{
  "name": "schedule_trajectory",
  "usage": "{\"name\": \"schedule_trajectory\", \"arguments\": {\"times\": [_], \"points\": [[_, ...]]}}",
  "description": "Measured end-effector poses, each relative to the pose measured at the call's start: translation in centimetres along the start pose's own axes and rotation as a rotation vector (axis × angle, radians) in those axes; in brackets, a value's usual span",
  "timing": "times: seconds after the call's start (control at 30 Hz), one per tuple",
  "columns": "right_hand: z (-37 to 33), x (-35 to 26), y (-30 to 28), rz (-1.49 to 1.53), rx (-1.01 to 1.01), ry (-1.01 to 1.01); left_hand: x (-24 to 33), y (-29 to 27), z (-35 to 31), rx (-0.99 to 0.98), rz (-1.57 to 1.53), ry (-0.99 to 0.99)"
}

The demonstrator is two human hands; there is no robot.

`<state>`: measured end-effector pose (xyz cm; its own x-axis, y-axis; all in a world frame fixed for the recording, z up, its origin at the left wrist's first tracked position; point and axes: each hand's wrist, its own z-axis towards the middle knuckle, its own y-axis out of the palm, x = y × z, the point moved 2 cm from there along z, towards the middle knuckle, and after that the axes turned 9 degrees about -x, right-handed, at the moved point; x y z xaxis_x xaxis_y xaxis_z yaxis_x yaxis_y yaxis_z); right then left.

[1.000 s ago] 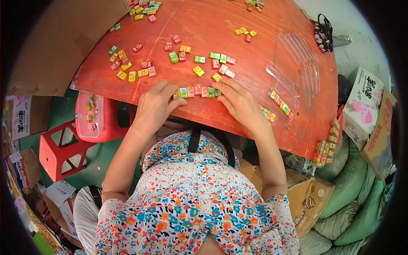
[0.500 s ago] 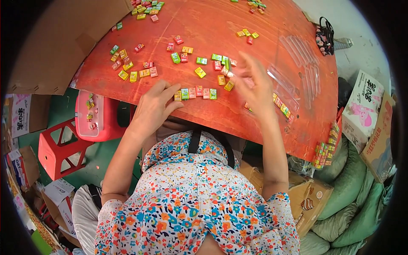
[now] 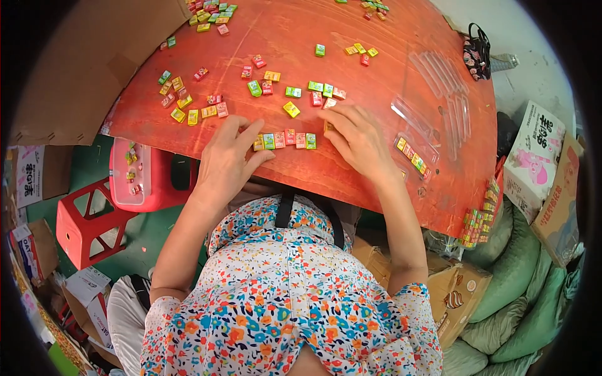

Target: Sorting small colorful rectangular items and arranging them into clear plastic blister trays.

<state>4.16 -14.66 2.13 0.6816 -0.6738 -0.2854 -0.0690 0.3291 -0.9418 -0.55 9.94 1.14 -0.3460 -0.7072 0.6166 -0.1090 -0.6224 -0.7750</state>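
Small candy-sized boxes in yellow, green, pink and red form a short row [image 3: 285, 140] near the front edge of the red table. My left hand [image 3: 229, 156] is at the row's left end, thumb and forefinger apart around the yellow end box [image 3: 258, 143]; whether they press on it I cannot tell. Right of the row, the bent fingers of my right hand [image 3: 359, 141] close over a small yellow box [image 3: 328, 126], mostly hidden beneath them. Loose boxes lie just beyond, among them a yellow one [image 3: 291, 109] and a red one [image 3: 316, 98].
At the right lie a clear plastic tray [image 3: 417, 141] with a row of boxes [image 3: 411, 155] and several empty clear trays [image 3: 442, 75]. Boxes are stacked [image 3: 478, 227] at the right table edge. A cardboard carton [image 3: 81, 62] stands left, above a red stool [image 3: 94, 219].
My right hand has come down and inward to the yellow box right of the row. A green box now lies alone farther up the table. My left hand has barely moved.
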Motion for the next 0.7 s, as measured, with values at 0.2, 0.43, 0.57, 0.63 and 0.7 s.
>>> {"name": "schedule_trajectory", "arguments": {"times": [0.2,0.43,0.57,0.63,0.7], "points": [[-2.0,-2.2,0.9,0.095,-0.072,0.098,0.6,0.0,0.2,-0.053,0.102,-0.038],[-1.0,-2.7,0.8,0.024,-0.081,0.116,0.4,-0.1,0.7,-0.170,0.026,-0.079],[-1.4,-2.0,0.5,0.075,-0.179,0.133,0.2,-0.3,0.7,-0.183,0.044,-0.068],[-1.6,-1.9,0.3,0.139,-0.186,0.138,0.5,-0.3,1.0,-0.198,0.034,-0.078],[-1.3,-1.8,0.5,0.210,-0.195,0.121,0.7,-0.5,1.3,-0.201,0.032,-0.105]]}}
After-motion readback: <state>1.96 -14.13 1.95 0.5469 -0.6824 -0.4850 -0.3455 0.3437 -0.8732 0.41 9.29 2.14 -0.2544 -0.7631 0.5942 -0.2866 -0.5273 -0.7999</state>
